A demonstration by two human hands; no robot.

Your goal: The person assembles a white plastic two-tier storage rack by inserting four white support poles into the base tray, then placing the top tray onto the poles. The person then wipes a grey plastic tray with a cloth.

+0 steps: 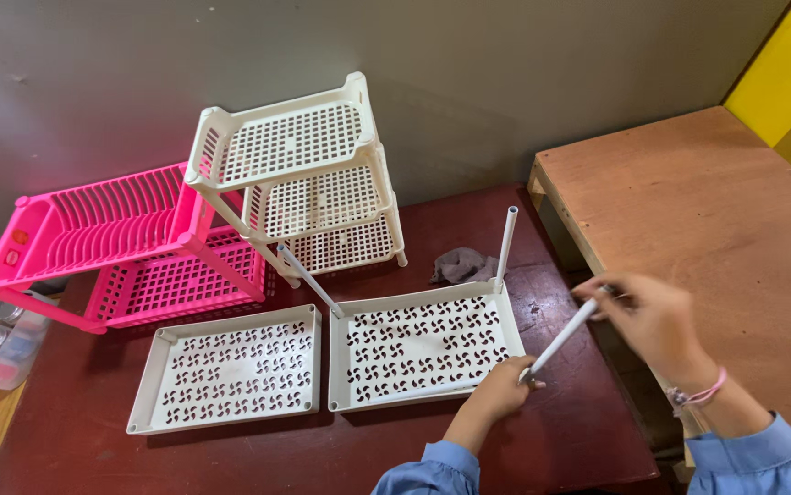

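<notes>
On the dark red table (258,449), both hands pinch a white rod (560,341) at the tray (423,344) corner.

Right hand (649,316): gripped the white rod (560,341) at its top end.
Left hand (502,390): steadied the rod's foot at the tray (423,344) corner (two rods already upright).
Tabletop (542,440): dark red.

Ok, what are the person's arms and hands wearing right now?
Both hands are bare. The left hand comes from a light blue long sleeve. The right hand has a matching blue sleeve and thin pink string bracelets at the wrist.
</notes>
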